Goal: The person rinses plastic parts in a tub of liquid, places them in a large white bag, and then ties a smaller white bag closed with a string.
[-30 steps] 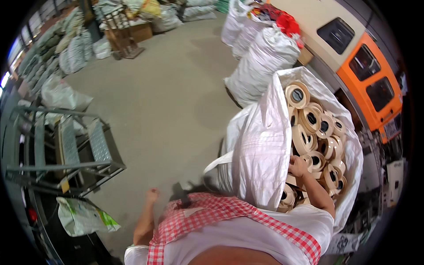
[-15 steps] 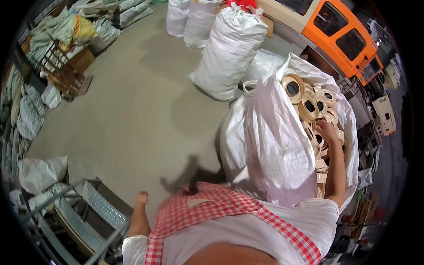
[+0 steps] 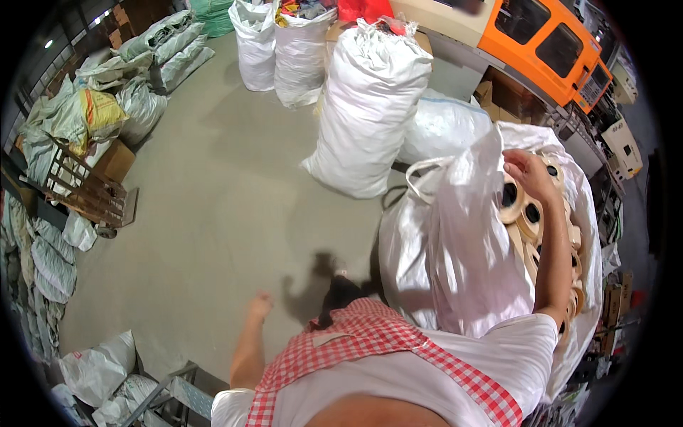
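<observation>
A large white woven bag (image 3: 473, 249) stands open at my right, filled with beige round plastic parts (image 3: 530, 220), several showing dark round centres. My right hand (image 3: 528, 171) is over the far end of these parts, close to the bag's raised rim. Its fingers are bent a little and apart, with nothing visible in them. They hide whatever lies right under them. My left hand (image 3: 261, 304) hangs low at my left side over the floor, away from any object. Motion smears its fingers, and nothing shows in it.
A tall full white sack (image 3: 373, 107) stands beyond the bag, with smaller white sacks (image 3: 302, 64) behind it. An orange machine (image 3: 551, 43) is at the far right. Along the left lie piled sacks (image 3: 50, 260), a hand trolley (image 3: 89, 188) and a metal frame (image 3: 188, 391).
My right hand has come up from among the beige parts toward the bag's far rim. My left hand has swung forward and right. The whole view has shifted with my body.
</observation>
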Action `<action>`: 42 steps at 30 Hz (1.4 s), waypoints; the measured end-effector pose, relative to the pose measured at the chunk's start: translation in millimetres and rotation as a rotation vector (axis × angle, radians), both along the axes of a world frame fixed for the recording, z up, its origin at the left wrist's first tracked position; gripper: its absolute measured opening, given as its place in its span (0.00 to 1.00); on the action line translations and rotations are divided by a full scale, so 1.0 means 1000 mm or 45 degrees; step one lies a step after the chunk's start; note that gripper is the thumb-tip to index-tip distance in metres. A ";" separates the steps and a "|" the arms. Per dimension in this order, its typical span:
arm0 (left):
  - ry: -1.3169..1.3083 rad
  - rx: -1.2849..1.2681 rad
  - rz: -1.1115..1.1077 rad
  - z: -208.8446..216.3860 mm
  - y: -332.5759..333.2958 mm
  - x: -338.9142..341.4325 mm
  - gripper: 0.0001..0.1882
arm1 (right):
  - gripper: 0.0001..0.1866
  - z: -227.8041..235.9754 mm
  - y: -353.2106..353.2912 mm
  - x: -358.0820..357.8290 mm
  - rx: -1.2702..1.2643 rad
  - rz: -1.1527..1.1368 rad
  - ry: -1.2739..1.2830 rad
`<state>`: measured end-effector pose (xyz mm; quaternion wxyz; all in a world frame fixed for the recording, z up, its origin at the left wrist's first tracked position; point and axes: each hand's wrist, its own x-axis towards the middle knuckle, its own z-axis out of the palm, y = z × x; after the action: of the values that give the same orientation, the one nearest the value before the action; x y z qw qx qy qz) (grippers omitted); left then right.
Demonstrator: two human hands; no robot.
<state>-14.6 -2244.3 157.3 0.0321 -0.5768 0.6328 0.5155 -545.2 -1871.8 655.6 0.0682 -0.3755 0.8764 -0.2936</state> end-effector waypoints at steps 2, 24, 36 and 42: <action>0.032 0.021 -0.041 0.007 -0.024 -0.034 0.17 | 0.15 0.004 -0.045 -0.031 0.048 -0.002 0.046; -0.072 -0.129 -0.549 0.004 -0.364 -0.411 0.24 | 0.20 -0.235 -0.258 -0.256 0.493 -0.060 -0.417; 1.104 -1.278 -0.813 0.325 -0.321 -0.806 0.32 | 0.17 -0.210 -0.284 -0.341 -0.450 -0.567 -0.328; 0.748 -1.464 -0.953 0.335 -0.315 -0.891 0.37 | 0.21 -0.151 -0.361 -0.432 -0.560 -0.548 0.165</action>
<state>-905.3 -2559.3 491.8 -0.2718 -0.0869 0.9393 0.1907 -977.6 -2232.7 505.0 -0.1346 -0.2050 0.8538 -0.4592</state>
